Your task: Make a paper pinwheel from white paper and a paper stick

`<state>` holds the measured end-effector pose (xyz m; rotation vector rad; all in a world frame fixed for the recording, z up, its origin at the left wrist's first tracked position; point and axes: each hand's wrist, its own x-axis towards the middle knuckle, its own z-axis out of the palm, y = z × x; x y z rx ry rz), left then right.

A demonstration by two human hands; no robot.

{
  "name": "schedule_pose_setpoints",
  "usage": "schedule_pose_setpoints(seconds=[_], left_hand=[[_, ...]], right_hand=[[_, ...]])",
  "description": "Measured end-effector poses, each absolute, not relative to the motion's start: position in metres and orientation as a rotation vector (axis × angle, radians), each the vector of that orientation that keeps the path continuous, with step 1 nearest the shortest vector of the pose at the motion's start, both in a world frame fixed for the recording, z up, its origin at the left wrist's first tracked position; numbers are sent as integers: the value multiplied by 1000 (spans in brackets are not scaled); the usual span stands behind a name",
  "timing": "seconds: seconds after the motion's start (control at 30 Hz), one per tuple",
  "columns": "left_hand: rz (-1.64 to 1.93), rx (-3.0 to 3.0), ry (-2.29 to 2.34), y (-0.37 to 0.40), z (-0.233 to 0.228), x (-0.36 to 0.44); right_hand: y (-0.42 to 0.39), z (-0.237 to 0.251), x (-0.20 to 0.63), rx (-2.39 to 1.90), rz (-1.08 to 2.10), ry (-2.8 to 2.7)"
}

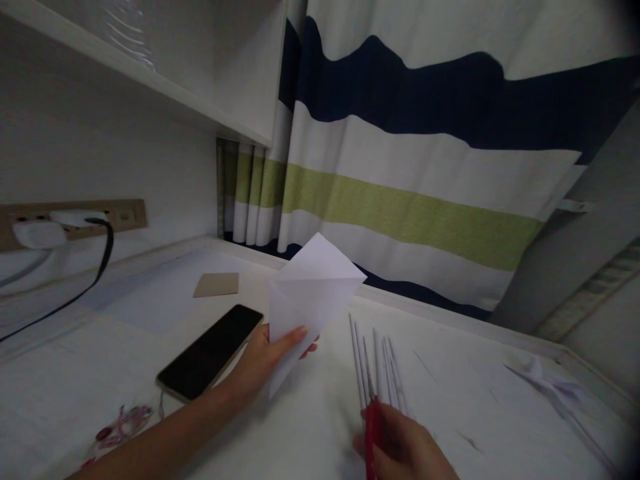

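Note:
My left hand (273, 353) grips a folded sheet of white paper (315, 293), thumb on the near face and fingers behind it. The paper is held up off the table, with a pointed corner at the top and another to the right. Lower right, my right hand (400, 440) is closed around the red handles of a pair of scissors (371, 427), whose blades point away from me. Beyond and beside the blades lie several thin rolled white paper sticks (387, 367). The scissors are apart from the folded paper.
Left of my left hand lies a black phone (213, 350), with a small brown card (217, 285) behind it. A tangled pink cord (125, 423) is near my forearm. Crumpled paper (545, 380) sits at right. A striped curtain (400, 193) hangs behind; plugs fill a power socket (75, 220).

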<state>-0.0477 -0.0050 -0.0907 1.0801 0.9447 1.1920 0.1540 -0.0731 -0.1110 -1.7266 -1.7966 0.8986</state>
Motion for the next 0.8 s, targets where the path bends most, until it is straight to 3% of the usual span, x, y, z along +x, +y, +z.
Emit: schedule_pose_setpoints(seconds=[0.23,0.53,0.8], left_hand=[[1279,1038,891,-10,-94,-49],[1191,1037,838,-16,-104,-45],[1079,1115,733,-20,-93,-51]], right_hand=[[-80,-99,119,-2043,607,-2174],[-82,-116,116,-1931,578,-2091],[-95,-118,165,-1444,1246,-1102]])
